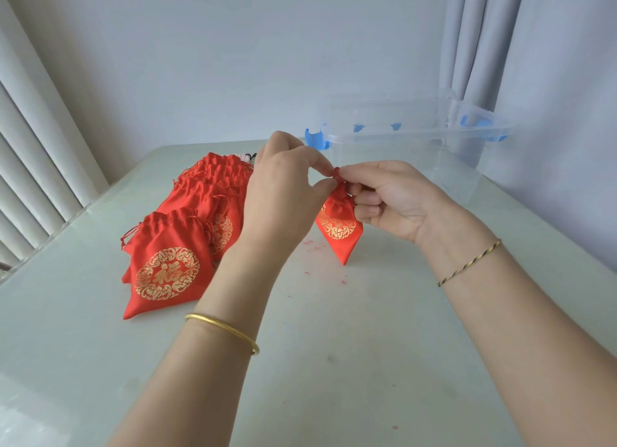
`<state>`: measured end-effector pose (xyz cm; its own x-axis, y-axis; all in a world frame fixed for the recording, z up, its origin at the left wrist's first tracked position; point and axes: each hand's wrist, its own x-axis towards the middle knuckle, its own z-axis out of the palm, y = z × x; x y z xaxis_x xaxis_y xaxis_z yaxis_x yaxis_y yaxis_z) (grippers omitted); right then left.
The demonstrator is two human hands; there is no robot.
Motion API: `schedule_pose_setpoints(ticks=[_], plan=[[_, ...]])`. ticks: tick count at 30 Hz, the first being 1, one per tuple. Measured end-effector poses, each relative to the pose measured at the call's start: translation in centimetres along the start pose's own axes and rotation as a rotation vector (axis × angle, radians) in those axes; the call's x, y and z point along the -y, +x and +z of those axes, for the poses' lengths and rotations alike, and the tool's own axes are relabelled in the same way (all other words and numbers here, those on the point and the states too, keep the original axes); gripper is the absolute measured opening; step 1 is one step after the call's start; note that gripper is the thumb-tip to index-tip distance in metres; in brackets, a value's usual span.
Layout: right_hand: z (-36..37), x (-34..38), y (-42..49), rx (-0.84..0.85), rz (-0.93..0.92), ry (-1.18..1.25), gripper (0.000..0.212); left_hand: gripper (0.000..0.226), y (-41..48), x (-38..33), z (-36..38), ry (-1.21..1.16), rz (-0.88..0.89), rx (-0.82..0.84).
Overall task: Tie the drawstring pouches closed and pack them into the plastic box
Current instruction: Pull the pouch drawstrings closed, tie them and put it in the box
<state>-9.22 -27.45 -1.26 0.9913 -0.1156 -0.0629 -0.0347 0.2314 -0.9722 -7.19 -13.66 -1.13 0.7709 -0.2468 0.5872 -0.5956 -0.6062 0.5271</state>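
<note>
A small red drawstring pouch [339,224] with a gold emblem hangs above the table, its lower corner near the surface. My left hand [283,193] pinches the red cord at its gathered neck from the left. My right hand [390,199] pinches the cord and neck from the right. A row of several more red pouches [173,266] lies overlapping on the table to the left. The clear plastic box [464,159] with blue clips stands open at the back right, with no pouch visible inside.
The pale glass-topped table [334,363] carries a few red lint specks under the held pouch. The box's clear lid leans behind it against the wall. Vertical blinds hang at the left, a curtain at the back right.
</note>
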Motion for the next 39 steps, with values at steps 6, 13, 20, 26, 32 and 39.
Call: schedule_pose_setpoints(ticks=[6,13,20,26,32,39], plan=[[-0.3,0.0,0.0,0.044,0.030,0.044,0.028,0.016,0.1,0.0,0.2,-0.054,0.015,-0.015],[-0.4,-0.1,0.1,0.059,0.042,0.075,0.025,0.012,-0.1,0.2,0.4,-0.024,0.074,-0.037],[-0.6,0.0,0.1,0.102,0.017,0.037,0.023,0.003,0.2,0.6,0.2,-0.048,0.070,-0.036],[-1.6,0.3,0.2,-0.066,-0.138,-0.228,0.008,0.008,0.3,1.1,-0.1,-0.083,-0.025,-0.048],[-2.5,-0.4,1.1,-0.187,-0.212,-0.313,0.019,0.009,0.3,1.1,0.0,-0.161,-0.107,0.041],[-2.7,0.6,-0.6,-0.075,-0.237,-0.720,0.023,0.009,0.0,0.6,0.1,-0.443,-0.269,0.241]])
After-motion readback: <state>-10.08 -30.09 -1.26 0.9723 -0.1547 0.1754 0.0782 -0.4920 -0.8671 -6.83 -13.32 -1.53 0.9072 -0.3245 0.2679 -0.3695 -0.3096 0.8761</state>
